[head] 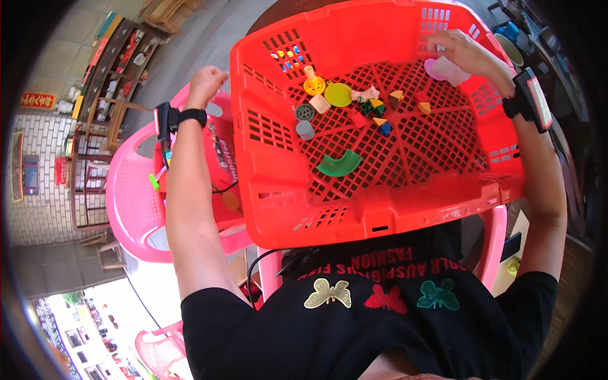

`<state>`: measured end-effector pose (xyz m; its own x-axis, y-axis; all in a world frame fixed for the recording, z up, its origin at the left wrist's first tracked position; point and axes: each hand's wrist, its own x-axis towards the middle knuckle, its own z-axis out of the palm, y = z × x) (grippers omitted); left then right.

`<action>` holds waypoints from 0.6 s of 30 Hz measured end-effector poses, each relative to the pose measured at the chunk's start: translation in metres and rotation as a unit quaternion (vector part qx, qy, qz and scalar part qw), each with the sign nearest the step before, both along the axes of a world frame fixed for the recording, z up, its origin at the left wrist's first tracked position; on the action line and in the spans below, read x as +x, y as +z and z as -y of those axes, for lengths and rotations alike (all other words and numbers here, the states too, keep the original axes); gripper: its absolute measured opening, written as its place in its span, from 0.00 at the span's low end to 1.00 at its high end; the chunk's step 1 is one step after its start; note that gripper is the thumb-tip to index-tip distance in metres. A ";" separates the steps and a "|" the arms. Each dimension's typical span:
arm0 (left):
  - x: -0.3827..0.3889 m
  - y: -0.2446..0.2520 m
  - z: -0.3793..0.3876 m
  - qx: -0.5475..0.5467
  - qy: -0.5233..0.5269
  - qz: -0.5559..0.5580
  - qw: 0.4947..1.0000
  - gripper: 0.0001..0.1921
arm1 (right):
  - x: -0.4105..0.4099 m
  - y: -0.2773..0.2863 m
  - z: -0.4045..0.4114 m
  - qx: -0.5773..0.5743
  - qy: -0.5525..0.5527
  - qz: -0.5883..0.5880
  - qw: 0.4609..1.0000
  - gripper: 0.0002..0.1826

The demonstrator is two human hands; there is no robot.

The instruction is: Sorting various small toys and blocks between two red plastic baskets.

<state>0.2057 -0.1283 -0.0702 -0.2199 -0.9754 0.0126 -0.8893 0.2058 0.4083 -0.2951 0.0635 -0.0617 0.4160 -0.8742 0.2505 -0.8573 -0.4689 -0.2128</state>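
Observation:
A large red plastic basket [304, 228] with slotted walls lies before me. My right hand [458, 50], over its far right corner, pinches a thin whitish translucent piece [451, 71]; a pinkish-purple disc [433, 69] shows behind this. My left hand [207, 84] is raised outside the left wall, fingers curled, with nothing visible in it. On the basket's lattice floor lie a green curved track piece [340, 163], a yellow toy part with a post [313, 84], a yellow-green disc [338, 94], a grey cylinder [305, 130], a dark grey wheel [304, 112] and several small coloured blocks [383, 127].
To the left, a pink plastic chair [135, 175] holds a red bag or box [216, 161] bearing writing, with small toy pieces beside it. A black cable [254, 266] runs below the basket. Shelves [114, 66] and wooden chairs stand farther left.

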 end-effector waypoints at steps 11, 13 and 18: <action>-0.037 -0.069 -0.016 -0.130 -0.226 -0.079 0.962 0.16 | -0.027 0.029 -0.009 -0.040 -0.031 0.040 0.998 0.13; -0.044 -0.065 -0.010 -0.121 -0.232 -0.092 0.961 0.16 | -0.027 -0.010 -0.002 -0.031 -0.099 0.053 0.993 0.11; -0.041 -0.034 0.011 -0.091 -0.220 -0.136 0.962 0.15 | -0.006 -0.059 -0.012 0.103 -0.062 -0.068 0.990 0.20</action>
<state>0.1649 -0.1388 -0.1041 -0.5756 -0.7648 0.2895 -0.5655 0.6280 0.5346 -0.3009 0.0754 -0.1211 0.3202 -0.9473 0.0110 -0.9328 -0.3173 -0.1710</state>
